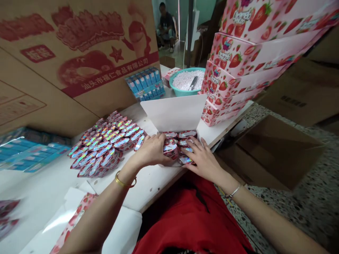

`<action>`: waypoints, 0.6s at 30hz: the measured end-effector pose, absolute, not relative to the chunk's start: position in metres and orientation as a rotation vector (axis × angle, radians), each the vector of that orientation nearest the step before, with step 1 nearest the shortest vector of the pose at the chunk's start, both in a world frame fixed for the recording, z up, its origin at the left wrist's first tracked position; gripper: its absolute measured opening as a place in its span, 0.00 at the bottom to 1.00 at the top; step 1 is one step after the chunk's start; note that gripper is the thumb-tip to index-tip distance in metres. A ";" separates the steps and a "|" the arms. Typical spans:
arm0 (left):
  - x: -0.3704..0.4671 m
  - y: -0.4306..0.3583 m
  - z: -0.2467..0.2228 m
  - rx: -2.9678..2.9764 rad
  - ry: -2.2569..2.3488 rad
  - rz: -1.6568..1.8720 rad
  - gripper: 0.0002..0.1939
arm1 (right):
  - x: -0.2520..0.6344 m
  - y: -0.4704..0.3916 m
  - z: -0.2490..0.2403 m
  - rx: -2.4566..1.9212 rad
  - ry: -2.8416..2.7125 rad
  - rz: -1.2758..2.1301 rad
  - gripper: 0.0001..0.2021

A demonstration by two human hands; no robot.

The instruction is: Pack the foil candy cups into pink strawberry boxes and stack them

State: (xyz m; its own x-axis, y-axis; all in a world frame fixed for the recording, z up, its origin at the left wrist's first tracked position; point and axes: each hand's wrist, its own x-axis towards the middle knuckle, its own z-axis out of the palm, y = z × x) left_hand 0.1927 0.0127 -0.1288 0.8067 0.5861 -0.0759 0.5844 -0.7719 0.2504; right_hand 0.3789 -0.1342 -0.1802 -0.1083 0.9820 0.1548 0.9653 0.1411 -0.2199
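An open box (174,114) with a raised white lid stands in front of me on the table. Rows of small shiny red-and-silver packets (187,134) fill it. My left hand (152,151) is at the box's left side, its thumb in front and its fingers behind, closed round a packet (171,149). Over the right-hand packets lies my right hand (202,157), fingers spread and touching their tops. Left of the box, many more such packets (106,141) stand upright in a tight cluster.
Stacked strawberry-print boxes (225,77) rise at the right. Behind the lid sit a turquoise basin (182,92) of white pieces with a dark-handled tool, and blue packs (147,84). A large carton (79,70) stands left; an open carton (278,151) is on the floor. A person (166,26) sits far back.
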 end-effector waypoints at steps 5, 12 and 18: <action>0.193 0.016 -0.131 2.782 0.873 -0.045 0.31 | 0.376 -0.134 -0.184 -1.914 -2.074 0.085 0.19; 0.201 -0.004 -0.163 2.937 0.846 -0.008 0.34 | 0.380 -0.136 -0.185 -1.859 -1.996 0.171 0.20; 0.168 -0.007 -0.191 2.871 0.791 0.295 0.49 | 0.397 -0.142 -0.203 -1.797 -1.563 0.287 0.41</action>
State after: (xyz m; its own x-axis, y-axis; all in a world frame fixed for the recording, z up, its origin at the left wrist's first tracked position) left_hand 0.1679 -0.0071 -0.1908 0.8417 0.5190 0.1486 0.4899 -0.8499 0.1939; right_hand 0.3966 -0.1424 -0.2033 0.2379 0.9285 0.2850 0.7668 0.0005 -0.6419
